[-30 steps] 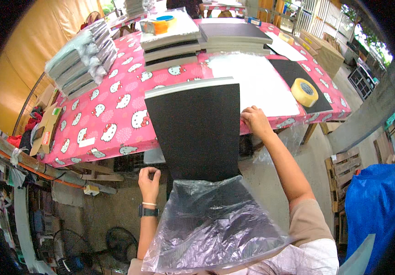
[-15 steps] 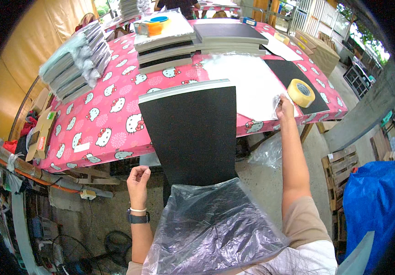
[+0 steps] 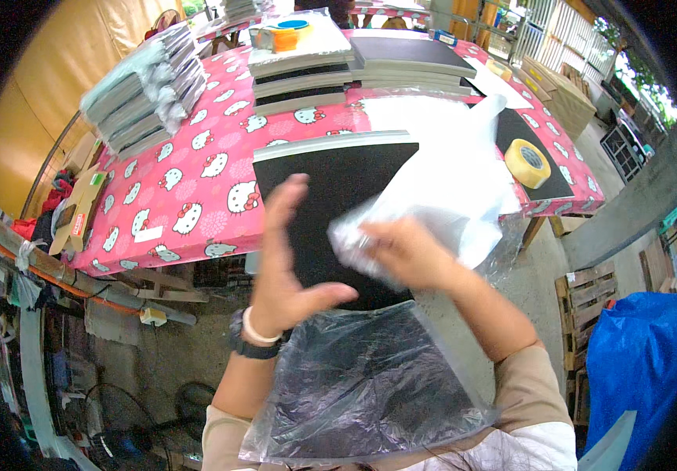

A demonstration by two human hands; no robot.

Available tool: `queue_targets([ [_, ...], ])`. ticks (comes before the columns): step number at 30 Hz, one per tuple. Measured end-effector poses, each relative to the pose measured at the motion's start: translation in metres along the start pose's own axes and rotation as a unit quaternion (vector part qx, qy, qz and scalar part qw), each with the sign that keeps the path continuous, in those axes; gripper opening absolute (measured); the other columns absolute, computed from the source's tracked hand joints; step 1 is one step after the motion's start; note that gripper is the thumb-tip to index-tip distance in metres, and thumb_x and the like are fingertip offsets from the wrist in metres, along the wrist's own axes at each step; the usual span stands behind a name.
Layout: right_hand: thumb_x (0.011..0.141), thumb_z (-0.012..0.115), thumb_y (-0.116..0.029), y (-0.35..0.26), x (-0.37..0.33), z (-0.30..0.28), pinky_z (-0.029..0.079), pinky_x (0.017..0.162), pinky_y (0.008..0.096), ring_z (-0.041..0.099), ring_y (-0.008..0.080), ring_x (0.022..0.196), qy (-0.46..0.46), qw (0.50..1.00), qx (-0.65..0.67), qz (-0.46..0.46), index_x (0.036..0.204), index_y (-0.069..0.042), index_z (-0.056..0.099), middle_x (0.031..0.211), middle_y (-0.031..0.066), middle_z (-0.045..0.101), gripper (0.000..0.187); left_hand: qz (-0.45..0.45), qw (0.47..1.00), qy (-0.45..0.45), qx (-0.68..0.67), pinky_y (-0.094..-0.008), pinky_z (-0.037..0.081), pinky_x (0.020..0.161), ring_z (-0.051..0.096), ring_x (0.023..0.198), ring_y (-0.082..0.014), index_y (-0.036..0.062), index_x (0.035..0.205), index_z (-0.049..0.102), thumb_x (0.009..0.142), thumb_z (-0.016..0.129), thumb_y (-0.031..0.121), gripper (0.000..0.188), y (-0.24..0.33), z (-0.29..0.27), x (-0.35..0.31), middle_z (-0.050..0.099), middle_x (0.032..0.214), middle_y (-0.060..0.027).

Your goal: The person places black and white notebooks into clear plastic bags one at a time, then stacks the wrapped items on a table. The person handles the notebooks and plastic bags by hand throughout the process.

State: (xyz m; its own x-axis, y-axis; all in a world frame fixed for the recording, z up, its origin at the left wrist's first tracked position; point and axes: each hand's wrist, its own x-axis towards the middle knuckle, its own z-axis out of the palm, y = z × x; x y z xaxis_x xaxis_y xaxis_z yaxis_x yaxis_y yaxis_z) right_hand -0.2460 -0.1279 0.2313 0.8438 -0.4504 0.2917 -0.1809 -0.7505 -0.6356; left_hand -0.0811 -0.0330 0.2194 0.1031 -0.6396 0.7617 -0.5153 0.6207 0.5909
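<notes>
A thick stack of sheets with a black cover (image 3: 322, 177) leans from the table's front edge down toward my lap. Clear plastic (image 3: 377, 377) lies over my lap at its lower end. My right hand (image 3: 409, 253) pinches the bunched corner of a thin clear plastic bag (image 3: 448, 177), which trails back to the table, partly blurred. To the left, my left hand (image 3: 287, 271) hovers over the black cover, thumb and fingers apart, holding nothing. A wide roll of clear tape (image 3: 523, 163) rests on a black sheet (image 3: 546, 177) right of the bag.
Pink patterned cloth covers the table (image 3: 189, 216). Farther back are black-covered stacks (image 3: 409, 56), another pile topped by an orange-and-blue tape roll (image 3: 287, 33), and plastic-wrapped bundles (image 3: 142, 90). A blue tarp (image 3: 640, 361) and wooden pallet (image 3: 589, 314) lie at right.
My right hand has pulled the plastic bag off the table, leftward and toward me, over the black cover. My left hand has risen and its fingers have spread. The view has shifted slightly.
</notes>
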Motion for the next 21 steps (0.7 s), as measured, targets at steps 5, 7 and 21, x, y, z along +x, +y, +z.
queue_targets([
  [5, 0.077, 0.059, -0.012, 0.001, 0.005, 0.008, 0.04, 0.056, 0.0218, 0.049, 0.0062, 0.062, 0.01, 0.936, 0.333, 0.113, 0.087, -0.001, 0.054, 0.068, 0.0002, 0.055, 0.016, -0.415, 0.851, -0.101, -0.306, -0.0238, 0.042, 0.07, 0.052, 0.081, -0.0098, -0.0007, 0.1, 0.053, 0.069, 0.068, 0.017, 0.038, -0.013, 0.024, -0.029, 0.057, 0.09, -0.0053],
  [7, 0.075, 0.062, -0.014, 0.007, 0.008, 0.011, 0.038, 0.052, 0.0207, 0.045, 0.0044, 0.057, 0.04, 0.935, 0.316, 0.158, 0.083, 0.0, 0.055, 0.063, -0.0007, 0.053, 0.018, -0.414, 0.865, -0.064, -0.276, -0.0211, 0.042, 0.066, 0.052, 0.073, -0.0069, -0.0004, 0.093, 0.056, 0.072, 0.065, 0.013, 0.027, -0.016, 0.017, -0.039, 0.058, 0.081, -0.0008],
  [21, 0.081, 0.055, -0.019, 0.023, -0.004, 0.042, 0.034, 0.05, 0.0186, 0.042, 0.0029, 0.057, 0.107, 0.928, 0.324, 0.149, 0.074, -0.001, 0.056, 0.061, -0.0046, 0.05, 0.02, -0.38, 0.867, 0.049, -0.32, -0.0204, 0.043, 0.064, 0.053, 0.07, -0.0061, 0.0027, 0.087, 0.056, 0.074, 0.064, 0.018, 0.022, -0.025, 0.033, -0.034, 0.058, 0.079, -0.0009],
])
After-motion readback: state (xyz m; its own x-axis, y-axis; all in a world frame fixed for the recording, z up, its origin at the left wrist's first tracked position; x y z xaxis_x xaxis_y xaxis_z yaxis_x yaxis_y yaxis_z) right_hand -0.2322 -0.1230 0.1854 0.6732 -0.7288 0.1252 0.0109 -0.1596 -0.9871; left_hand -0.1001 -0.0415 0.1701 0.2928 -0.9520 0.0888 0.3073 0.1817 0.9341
